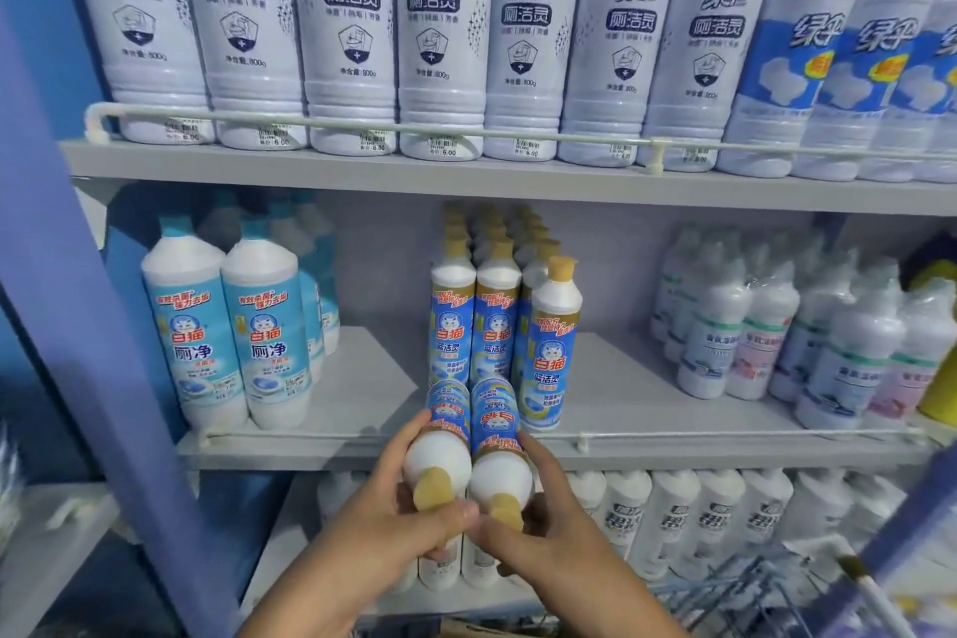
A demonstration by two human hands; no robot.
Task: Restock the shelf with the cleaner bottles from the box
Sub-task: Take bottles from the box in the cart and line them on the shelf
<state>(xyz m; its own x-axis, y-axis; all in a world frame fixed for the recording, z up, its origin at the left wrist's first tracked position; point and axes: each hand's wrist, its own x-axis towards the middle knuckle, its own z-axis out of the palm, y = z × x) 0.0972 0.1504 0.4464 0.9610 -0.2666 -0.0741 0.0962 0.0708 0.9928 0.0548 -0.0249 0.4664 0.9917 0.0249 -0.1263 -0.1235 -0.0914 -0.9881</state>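
Both hands, left hand (pixel 399 508) and right hand (pixel 549 523), each grip a tilted bottle (pixel 448 422) low in the frame's centre, best stood upright behind the shelf rail (pixel 725 436).

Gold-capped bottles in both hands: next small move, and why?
Probably push both forward and stand them upright in the open front spots. The left hand and right hand each grip a white gold-capped cleaner bottle, tilted base-first over the grey middle shelf rail, just ahead of the matching upright row.
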